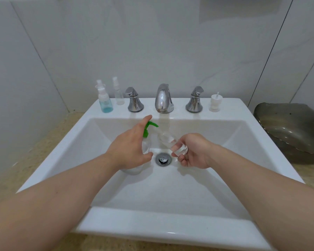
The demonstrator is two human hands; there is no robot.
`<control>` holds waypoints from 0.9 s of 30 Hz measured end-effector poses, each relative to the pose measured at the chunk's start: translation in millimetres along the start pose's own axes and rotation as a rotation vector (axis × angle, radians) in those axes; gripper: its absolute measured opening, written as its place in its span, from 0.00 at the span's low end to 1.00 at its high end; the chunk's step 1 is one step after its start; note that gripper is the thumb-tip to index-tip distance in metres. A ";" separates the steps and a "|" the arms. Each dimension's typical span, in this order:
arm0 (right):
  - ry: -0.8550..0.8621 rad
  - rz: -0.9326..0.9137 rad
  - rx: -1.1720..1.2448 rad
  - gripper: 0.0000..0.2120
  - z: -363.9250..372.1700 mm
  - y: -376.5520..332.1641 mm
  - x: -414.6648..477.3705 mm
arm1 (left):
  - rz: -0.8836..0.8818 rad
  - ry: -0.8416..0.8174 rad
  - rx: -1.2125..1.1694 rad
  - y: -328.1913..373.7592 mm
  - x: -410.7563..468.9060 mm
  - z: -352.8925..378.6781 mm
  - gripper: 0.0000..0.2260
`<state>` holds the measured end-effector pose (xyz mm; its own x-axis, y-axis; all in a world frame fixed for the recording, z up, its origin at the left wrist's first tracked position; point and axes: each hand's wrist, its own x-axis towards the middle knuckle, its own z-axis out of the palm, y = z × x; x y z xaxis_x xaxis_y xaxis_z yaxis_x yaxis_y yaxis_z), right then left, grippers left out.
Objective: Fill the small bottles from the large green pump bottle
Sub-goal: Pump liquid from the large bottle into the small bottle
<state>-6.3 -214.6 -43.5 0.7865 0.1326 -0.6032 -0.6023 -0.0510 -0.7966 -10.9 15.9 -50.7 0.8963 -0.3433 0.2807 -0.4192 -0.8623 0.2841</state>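
We see a white rectangular sink (170,230) set into a speckled beige countertop (34,160). Along the sink's back ledge, from the left, stand a small spray bottle of blue liquid (105,104) with another spray top just behind it, a clear spray bottle (119,96), the left tap handle (135,103), the chrome spout (163,98), the right tap handle (194,102) and a white pump cap (215,104), tube upward. On the basin floor, the green-topped pump bottle (146,130) stands just left of the drain (163,159). A dark wavy-edged bowl (288,131) sits on the countertop to the right.
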 end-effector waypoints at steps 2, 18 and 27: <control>0.004 0.002 0.001 0.09 -0.2 -0.4 0.5 | -0.003 -0.001 0.001 -0.2 0.2 -0.3 0.52; 0.015 -0.007 0.062 0.08 3.9 -1.7 -4.4 | 0.043 -0.026 0.013 4.9 -0.9 -4.2 0.51; 0.085 -0.005 0.196 0.12 8.1 -2.5 -4.0 | 0.084 -0.042 -0.027 4.0 -2.1 -5.4 0.49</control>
<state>-9.1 -206.9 -38.8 0.7934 0.0475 -0.6068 -0.6066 0.1437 -0.7819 -15.3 15.2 -45.2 0.8630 -0.4296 0.2658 -0.4962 -0.8198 0.2860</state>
